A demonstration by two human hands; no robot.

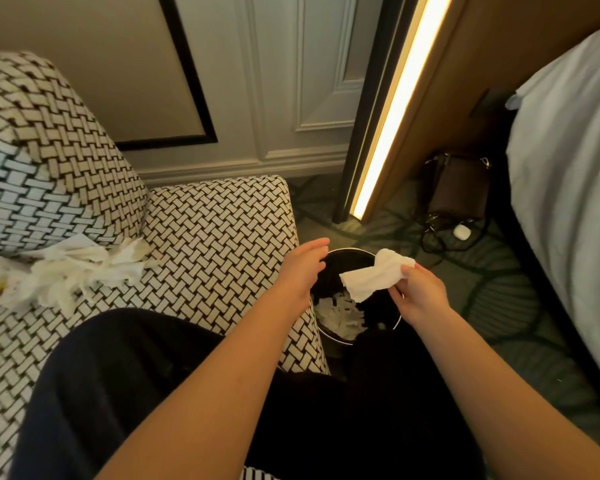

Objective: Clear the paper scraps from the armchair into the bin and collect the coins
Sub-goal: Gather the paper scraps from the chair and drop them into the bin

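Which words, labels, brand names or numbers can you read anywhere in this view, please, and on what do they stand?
None: no text can be read in this view.
The paper scrap pinched in the right hand is blank.
The black bin shows no label.
The brown bag and the small white case on the floor are too small and dim to show any marking.

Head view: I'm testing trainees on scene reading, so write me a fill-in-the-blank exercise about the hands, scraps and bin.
1. The right hand pinches a ____ paper scrap over the bin.
2. The left hand holds ____.
3. The pile of scraps lies on the armchair, to the ____ of the bin.
Missing: white; nothing; left.
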